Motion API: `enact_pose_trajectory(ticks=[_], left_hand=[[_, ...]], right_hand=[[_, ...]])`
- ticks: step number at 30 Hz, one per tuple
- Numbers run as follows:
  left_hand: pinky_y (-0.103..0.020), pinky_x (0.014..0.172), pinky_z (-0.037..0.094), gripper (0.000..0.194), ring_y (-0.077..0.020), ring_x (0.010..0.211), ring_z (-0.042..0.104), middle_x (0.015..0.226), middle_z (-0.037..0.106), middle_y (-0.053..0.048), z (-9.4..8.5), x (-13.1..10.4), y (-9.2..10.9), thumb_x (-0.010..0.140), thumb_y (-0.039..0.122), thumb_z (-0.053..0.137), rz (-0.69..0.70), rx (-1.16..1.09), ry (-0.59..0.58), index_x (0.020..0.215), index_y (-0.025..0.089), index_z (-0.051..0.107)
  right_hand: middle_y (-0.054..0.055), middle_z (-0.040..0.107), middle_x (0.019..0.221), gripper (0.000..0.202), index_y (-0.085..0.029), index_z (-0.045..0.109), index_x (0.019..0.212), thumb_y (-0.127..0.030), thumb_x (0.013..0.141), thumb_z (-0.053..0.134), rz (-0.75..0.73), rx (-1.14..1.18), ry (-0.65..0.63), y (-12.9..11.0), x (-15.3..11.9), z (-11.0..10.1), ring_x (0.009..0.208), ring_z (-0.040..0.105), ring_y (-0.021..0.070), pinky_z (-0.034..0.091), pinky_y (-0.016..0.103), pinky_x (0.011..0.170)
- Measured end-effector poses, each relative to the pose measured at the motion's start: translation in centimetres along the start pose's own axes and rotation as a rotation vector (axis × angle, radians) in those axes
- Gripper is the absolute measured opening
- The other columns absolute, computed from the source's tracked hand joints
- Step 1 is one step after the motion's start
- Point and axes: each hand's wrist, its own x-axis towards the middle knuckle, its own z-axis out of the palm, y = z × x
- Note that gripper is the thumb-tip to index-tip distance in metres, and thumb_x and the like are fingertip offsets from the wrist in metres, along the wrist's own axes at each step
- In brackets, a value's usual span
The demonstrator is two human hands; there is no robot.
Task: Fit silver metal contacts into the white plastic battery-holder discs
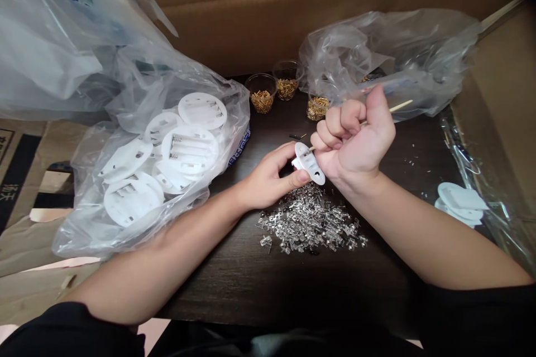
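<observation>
My left hand (272, 175) grips a round white plastic disc (309, 164) by its edge, thumb on the near side, with the disc tilted on edge. My right hand (355, 131) is closed in a fist around a thin wooden stick (400, 106). One end of the stick points up to the right; the other end meets the disc's slotted face, though the exact contact is too small to make out. Below both hands lies a pile of small silvery metal clips and springs (310, 217) on the dark table (251, 284).
At left, an open plastic bag (79, 228) holds several white discs (190, 150). Clear cups (262, 95) of small gold-coloured pieces stand at the back. A crumpled plastic bag (419, 50) lies back right. White discs (460, 201) are stacked at right. Cardboard (251, 11) walls the back.
</observation>
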Motion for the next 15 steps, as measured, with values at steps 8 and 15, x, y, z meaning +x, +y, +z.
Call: enact_pose_trajectory(ticks=[8, 15], left_hand=[[-0.031, 0.079, 0.044, 0.057, -0.0171, 0.085, 0.051, 0.09, 0.054, -0.004, 0.13, 0.09, 0.09, 0.089, 0.073, 0.061, 0.001, -0.026, -0.005, 0.097, 0.017, 0.058], [-0.03, 0.08, 0.045, 0.058, -0.0174, 0.086, 0.051, 0.092, 0.055, -0.005, 0.15, 0.12, 0.07, 0.088, 0.074, 0.061, 0.005, -0.034, -0.006, 0.099, 0.017, 0.059]], right_hand=[[-0.007, 0.009, 0.045, 0.078, -0.02, 0.017, 0.048, -0.072, 0.092, 0.056, 0.026, -0.015, 0.044, -0.4, 0.02, 0.02, 0.037, 0.006, 0.0065, 0.003, 0.029, 0.038], [-0.007, 0.011, 0.045, 0.078, -0.021, 0.015, 0.049, -0.07, 0.094, 0.056, 0.088, -0.004, 0.085, -0.81, 0.3, -0.32, 0.038, 0.006, 0.0067, 0.005, 0.029, 0.038]])
